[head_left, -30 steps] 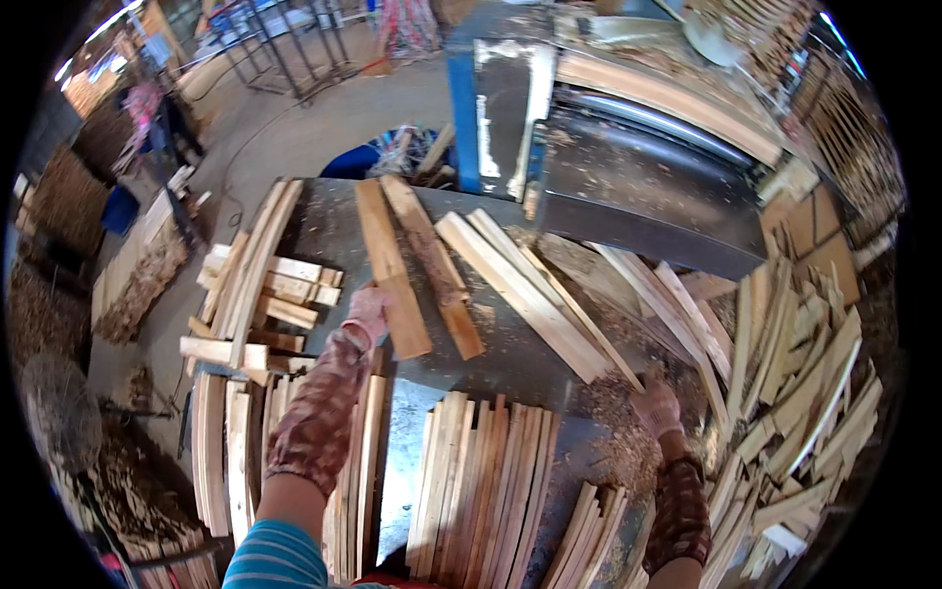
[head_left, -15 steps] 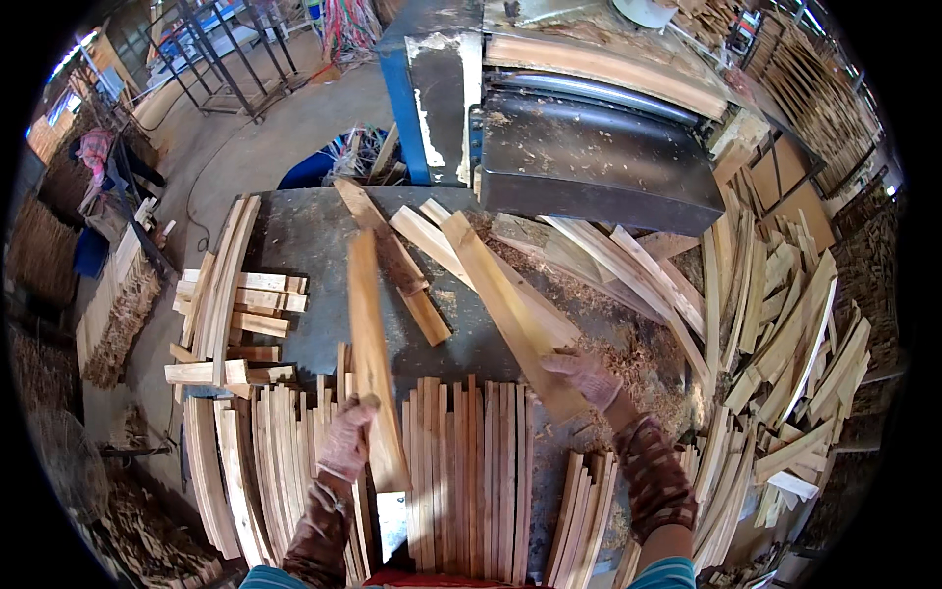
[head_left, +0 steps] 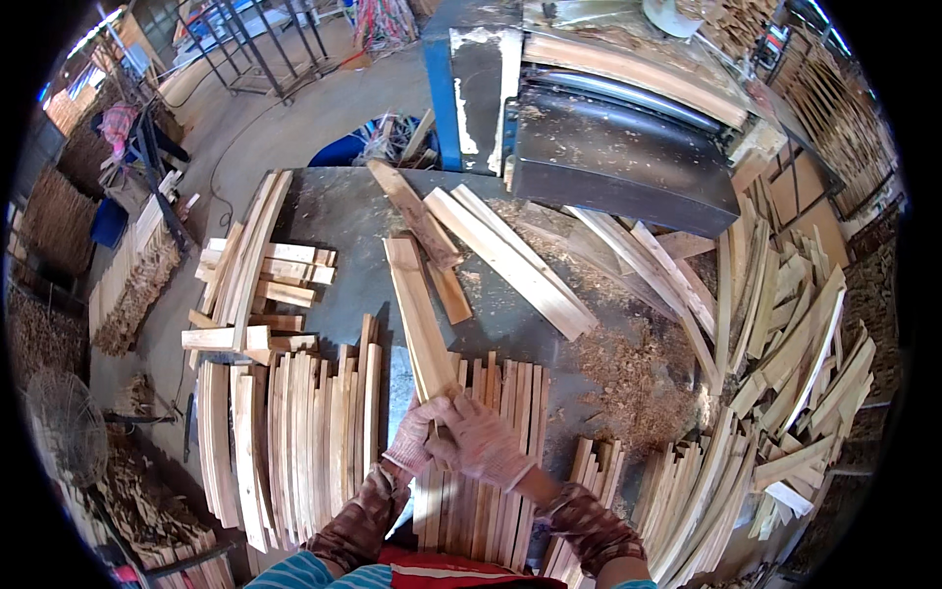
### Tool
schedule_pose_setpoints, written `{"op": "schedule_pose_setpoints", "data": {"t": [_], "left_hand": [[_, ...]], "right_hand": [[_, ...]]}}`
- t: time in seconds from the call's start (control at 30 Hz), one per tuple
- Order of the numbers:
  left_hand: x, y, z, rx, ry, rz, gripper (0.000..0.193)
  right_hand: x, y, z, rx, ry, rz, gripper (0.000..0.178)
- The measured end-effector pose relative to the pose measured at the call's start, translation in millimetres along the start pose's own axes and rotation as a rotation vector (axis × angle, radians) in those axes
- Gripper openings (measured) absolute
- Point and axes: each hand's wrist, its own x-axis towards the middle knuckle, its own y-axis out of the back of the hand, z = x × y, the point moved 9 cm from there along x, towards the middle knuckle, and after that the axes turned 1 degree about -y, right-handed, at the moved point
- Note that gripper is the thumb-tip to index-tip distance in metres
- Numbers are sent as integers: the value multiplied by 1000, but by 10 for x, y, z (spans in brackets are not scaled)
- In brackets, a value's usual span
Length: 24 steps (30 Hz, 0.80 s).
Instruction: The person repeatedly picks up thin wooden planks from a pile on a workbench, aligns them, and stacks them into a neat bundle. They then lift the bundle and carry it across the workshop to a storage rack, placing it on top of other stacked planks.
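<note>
Two wooden boards (head_left: 419, 319), laid one against the other, lean away from me with their far end over the dark table (head_left: 530, 339). My left hand (head_left: 412, 438), in a light knit glove, closes round their near end from the left. From the right, my gloved right hand (head_left: 485, 442) grips the same end, its fingers touching the left hand's. Below both hands runs a row of upright-set narrow wooden strips (head_left: 491, 393). Beyond the held boards lie two pale boards (head_left: 510, 260) side by side and a darker brown board (head_left: 415, 211) resting across a shorter piece.
A dark machine with a flat metal bed (head_left: 628, 147) stands at the far side. Crossed wooden pieces (head_left: 253, 265) are stacked at the left. Offcuts (head_left: 795, 334) pile up at the right, beside wood shavings (head_left: 643, 383). A person (head_left: 120, 133) is at the far left.
My right hand has moved left with its board, and my left hand has turned its own board. The two boards, apart before, now lie together in both hands.
</note>
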Motion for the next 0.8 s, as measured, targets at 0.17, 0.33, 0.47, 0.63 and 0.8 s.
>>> {"op": "schedule_pose_setpoints", "data": {"t": [0.17,0.33,0.47,0.63,0.8], "left_hand": [[-115,-182,156,-102,19,-133,66],[-61,75,26,-134,91,-103,68],[-65,116,67,-192,56,-126,67],[-169,350,82,-229,61,-30,65],[-314,460,113,93,-27,-113,69]], "right_hand": [[436,107,1469,171,-540,-384,66],[502,304,2872,-446,-745,-105,90],[428,371,3097,-343,-819,-105,92],[87,592,2902,-341,-797,27,80],[-620,528,2636,209,-906,-115,64]]}}
